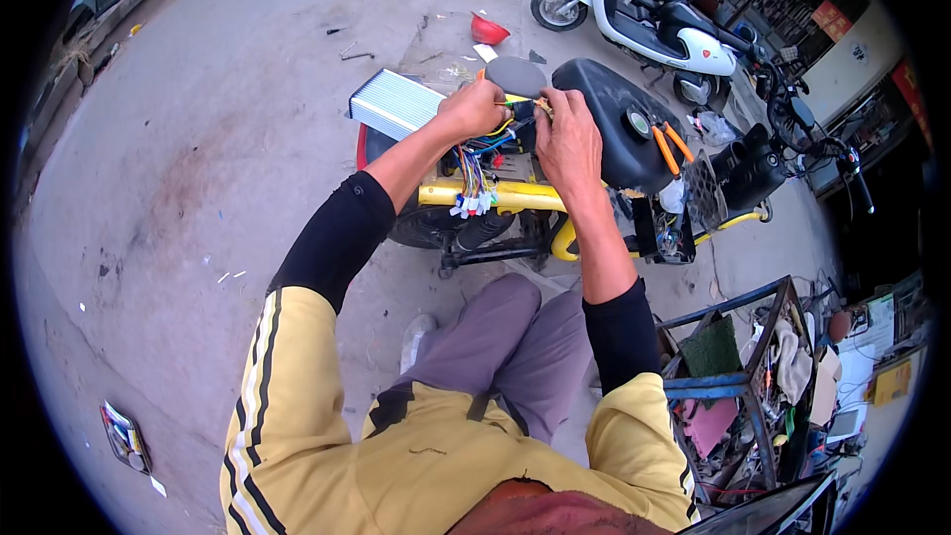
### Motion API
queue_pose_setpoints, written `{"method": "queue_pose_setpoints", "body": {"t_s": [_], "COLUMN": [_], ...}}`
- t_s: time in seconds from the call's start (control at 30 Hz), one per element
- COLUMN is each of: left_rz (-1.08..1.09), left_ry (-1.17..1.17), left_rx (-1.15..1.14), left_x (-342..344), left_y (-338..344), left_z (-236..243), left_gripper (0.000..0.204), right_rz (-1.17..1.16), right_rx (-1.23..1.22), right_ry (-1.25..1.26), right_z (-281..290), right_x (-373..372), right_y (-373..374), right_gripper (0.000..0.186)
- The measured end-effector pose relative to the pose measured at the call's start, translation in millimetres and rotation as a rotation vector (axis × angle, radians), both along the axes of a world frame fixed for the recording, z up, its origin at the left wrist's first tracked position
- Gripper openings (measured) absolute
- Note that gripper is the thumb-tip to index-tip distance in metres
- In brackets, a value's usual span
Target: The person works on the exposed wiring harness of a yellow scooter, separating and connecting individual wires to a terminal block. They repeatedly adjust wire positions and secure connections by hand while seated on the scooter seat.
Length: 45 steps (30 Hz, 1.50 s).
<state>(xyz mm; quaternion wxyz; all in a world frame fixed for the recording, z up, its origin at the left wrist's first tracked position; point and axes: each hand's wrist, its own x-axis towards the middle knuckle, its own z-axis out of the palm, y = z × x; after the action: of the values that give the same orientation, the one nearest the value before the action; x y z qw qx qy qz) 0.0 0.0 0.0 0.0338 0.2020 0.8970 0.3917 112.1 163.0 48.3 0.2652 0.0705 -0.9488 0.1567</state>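
Note:
My left hand [474, 110] is closed in a pinch over a yellow scooter frame [530, 196]. It grips one end of a thin yellow wire [516, 98]. My right hand [569, 142] pinches the same wire near its other end, where the tip is too small to make out. Beside my left wrist lies a finned silver metal box [396, 102]. Below it hangs a bundle of coloured wires [477, 178] with small white connectors. A black plastic tank-shaped cover [616, 129] is just right of my right hand, and orange-handled pliers [669, 151] rest on it.
A red bowl-shaped object [489, 30] lies on the concrete beyond the frame. A white scooter [634, 10] is parked at the far right. Near right stands a blue metal rack [708, 383] heaped with parts. A small tray [125, 438] of items sits at the lower left.

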Motion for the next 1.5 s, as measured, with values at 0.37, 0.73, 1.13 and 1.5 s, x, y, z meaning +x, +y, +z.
{"method": "queue_pose_setpoints", "body": {"t_s": [0.37,0.73,1.13,1.5], "left_rz": [0.032,0.108,0.068,-0.023], "left_ry": [-0.024,-0.038,0.014,-0.029], "left_rx": [0.086,-0.057,-0.017,0.062], "left_x": [-1.3,8.6,3.8,-18.8], "left_y": [0.9,3.5,1.6,-3.7], "left_z": [-0.2,15.9,10.1,2.3], "left_gripper": [0.029,0.035,0.035,0.026], "right_rz": [0.111,0.125,0.099,0.28], "right_rx": [0.402,0.266,0.24,0.234], "right_ry": [-0.21,-0.046,0.066,0.076], "right_z": [14.9,-13.3,-23.6,3.1], "right_x": [-44.9,-44.2,-37.5,-25.8], "right_y": [-4.3,-6.9,-12.2,12.4], "right_gripper": [0.033,0.034,0.031,0.017]}}
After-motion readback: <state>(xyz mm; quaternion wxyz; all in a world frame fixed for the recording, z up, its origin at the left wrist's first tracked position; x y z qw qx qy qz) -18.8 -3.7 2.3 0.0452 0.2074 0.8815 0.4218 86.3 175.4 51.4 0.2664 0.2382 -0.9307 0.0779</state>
